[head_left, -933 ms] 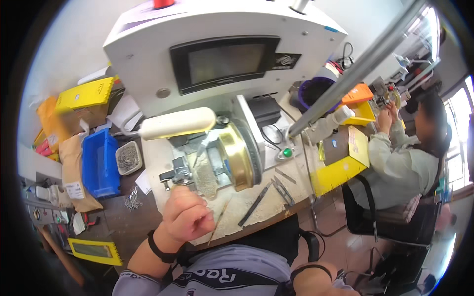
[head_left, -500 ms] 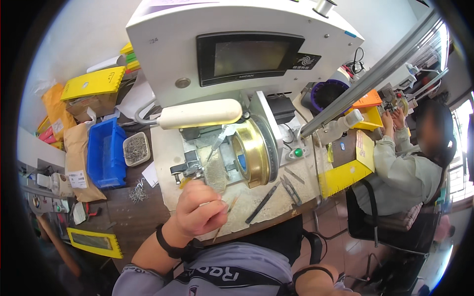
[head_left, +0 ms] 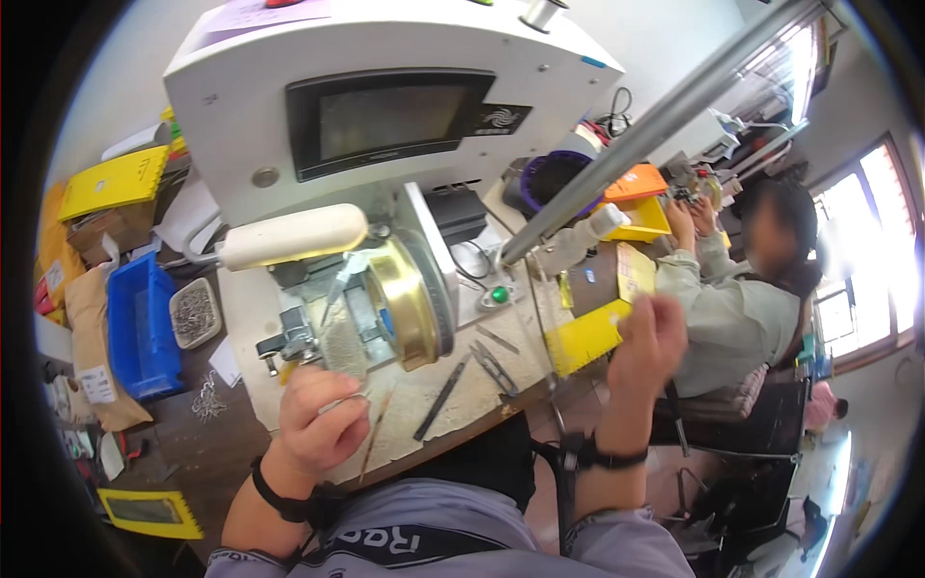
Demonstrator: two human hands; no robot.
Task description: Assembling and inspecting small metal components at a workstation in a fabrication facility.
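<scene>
My left hand is closed, thumb against curled fingers, in front of the small metal clamp of a white bench machine. Something small and pale may be at its fingertips, too small to name. My right hand is raised at the right, over the bench's edge, slightly blurred, with its fingers bent together; whatever they hold cannot be made out. Between the hands, a brass-coloured wheel stands on the machine. A thin brown stick, a black tweezers-like tool and pliers lie on the pale worktop sheet.
A cream padded handle juts over the machine. On the left stand a blue bin and a white dish of small metal pieces, near a loose metal pile. A grey pole slants across the right; a co-worker sits beyond.
My right forearm has come up from the lower edge, bringing the right hand into view. The whole view has swung rightward, so the bench appears further left. My left hand stays closed near the clamp.
</scene>
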